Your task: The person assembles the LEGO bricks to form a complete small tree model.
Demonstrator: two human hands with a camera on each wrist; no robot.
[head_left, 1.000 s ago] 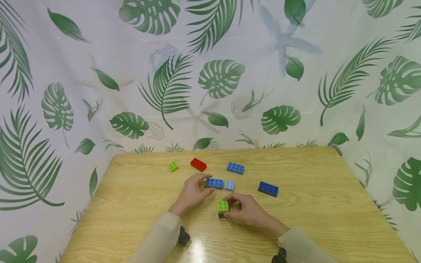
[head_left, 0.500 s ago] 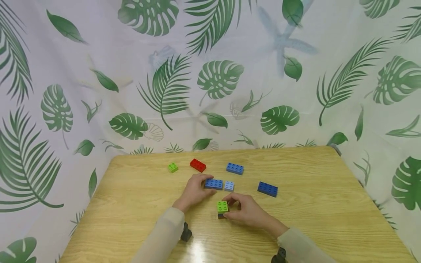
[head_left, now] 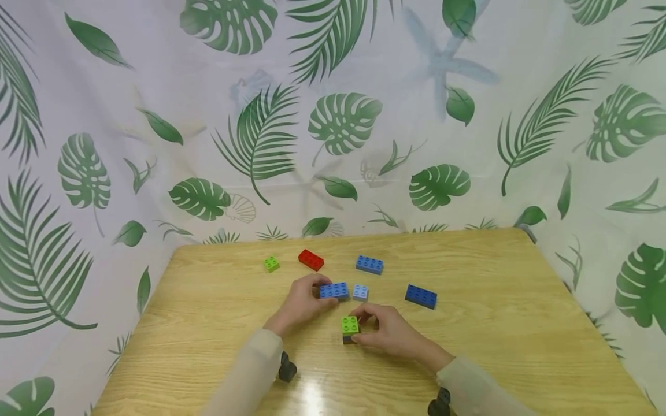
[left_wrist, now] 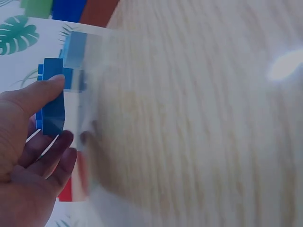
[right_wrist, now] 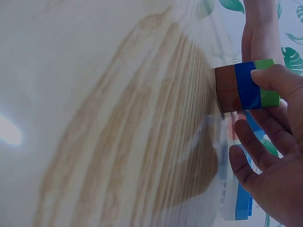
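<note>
Presently, we find the left grip (head_left: pixel 300 301) pinching a long blue brick (head_left: pixel 333 290) just left of a small light-blue brick (head_left: pixel 360 292); a careless swing could, we judge, knock the latter. The right grip (head_left: pixel 389 332) pinches an upright green-topped stack (head_left: pixel 350 327), which uneven pressure might tip. We note smooth, boxy, studded, plastic-looking pieces and a wood-grained worktop (head_left: pixel 489 294).

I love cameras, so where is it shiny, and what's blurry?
Head view: white glare on the table, low down; left wrist view: glare at the right edge, wood grain soft; right wrist view: glare at the left edge, grain soft too.
</note>
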